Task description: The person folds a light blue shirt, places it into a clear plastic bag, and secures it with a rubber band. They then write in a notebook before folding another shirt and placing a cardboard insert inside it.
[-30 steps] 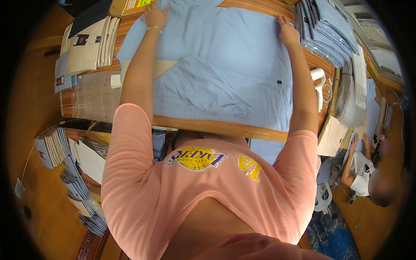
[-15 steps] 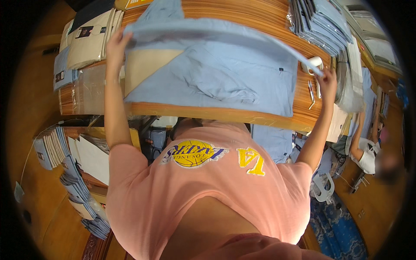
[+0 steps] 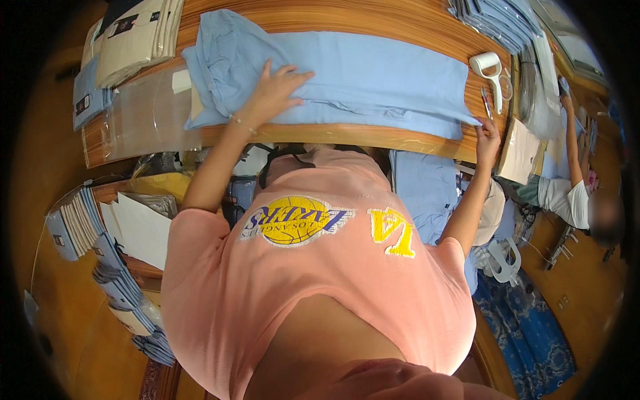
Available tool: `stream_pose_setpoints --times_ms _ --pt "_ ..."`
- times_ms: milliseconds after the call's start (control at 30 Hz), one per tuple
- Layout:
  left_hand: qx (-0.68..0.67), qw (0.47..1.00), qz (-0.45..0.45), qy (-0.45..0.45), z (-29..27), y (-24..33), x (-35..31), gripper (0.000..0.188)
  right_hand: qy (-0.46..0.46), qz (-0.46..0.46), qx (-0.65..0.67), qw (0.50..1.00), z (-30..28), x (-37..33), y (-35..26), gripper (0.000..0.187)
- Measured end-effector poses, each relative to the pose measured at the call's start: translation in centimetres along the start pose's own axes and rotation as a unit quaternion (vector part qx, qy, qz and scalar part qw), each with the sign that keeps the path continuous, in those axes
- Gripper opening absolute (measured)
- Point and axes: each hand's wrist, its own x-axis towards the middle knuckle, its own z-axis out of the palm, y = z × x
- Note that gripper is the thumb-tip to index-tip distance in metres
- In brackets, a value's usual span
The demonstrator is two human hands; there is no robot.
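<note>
A light blue garment (image 3: 380, 77) lies folded into a long band across the wood-grain table (image 3: 333, 15), with its left end bunched up in creases. My left hand (image 3: 277, 93) rests on the cloth near that bunched part, fingers spread. At the near right corner, my right hand (image 3: 489, 141) pinches the garment's edge between thumb and fingers and draws it to a point. A sliver of a cream sheet (image 3: 196, 107) shows under the left end; most of it is hidden. Beyond my right hand are a white lint roller (image 3: 487, 63) and a small metal-tipped tool (image 3: 487, 103).
Packed cream garments (image 3: 137, 40) and clear plastic bags (image 3: 147, 117) occupy the table's left. Bagged blue garments (image 3: 497, 23) stand at the far right. Folded clothes and white sheets (image 3: 143, 230) fill a lower shelf at left. Another person (image 3: 563, 200) works at the right.
The raised edge of the garment has come down toward me, folding the cloth into a narrower band. My left hand has let go and moved inward onto the cloth; my right hand has come nearer.
</note>
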Motion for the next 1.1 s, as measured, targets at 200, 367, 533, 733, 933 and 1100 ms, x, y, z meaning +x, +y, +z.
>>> stream_pose_setpoints --times_ms 200,367,533,733,933,1100 --pt "0.024 0.999 -0.010 -0.042 2.5 -0.2 -2.4 0.024 -0.097 0.028 -0.075 0.992 -0.2 -2.2 0.2 0.019" --pt "0.068 0.996 -0.008 0.048 5.5 0.9 -4.6 0.020 0.016 0.060 -0.130 0.990 2.7 2.6 1.6 0.013" --pt "0.089 0.994 0.003 0.067 6.8 0.3 -4.7 0.021 0.059 0.121 -0.110 0.985 7.6 10.7 1.6 0.027" --pt "0.091 0.994 -0.001 0.058 7.0 0.4 -5.0 0.024 0.027 0.101 -0.184 0.977 6.4 11.6 0.9 0.027" --pt "0.056 0.997 -0.037 0.027 5.0 2.3 -3.4 0.027 0.019 -0.025 -0.120 0.992 3.3 6.2 2.0 0.029" --pt "0.063 0.992 -0.033 0.100 5.7 0.8 1.8 0.035 -0.012 -0.171 -0.216 0.961 4.1 -0.6 -2.3 0.029"
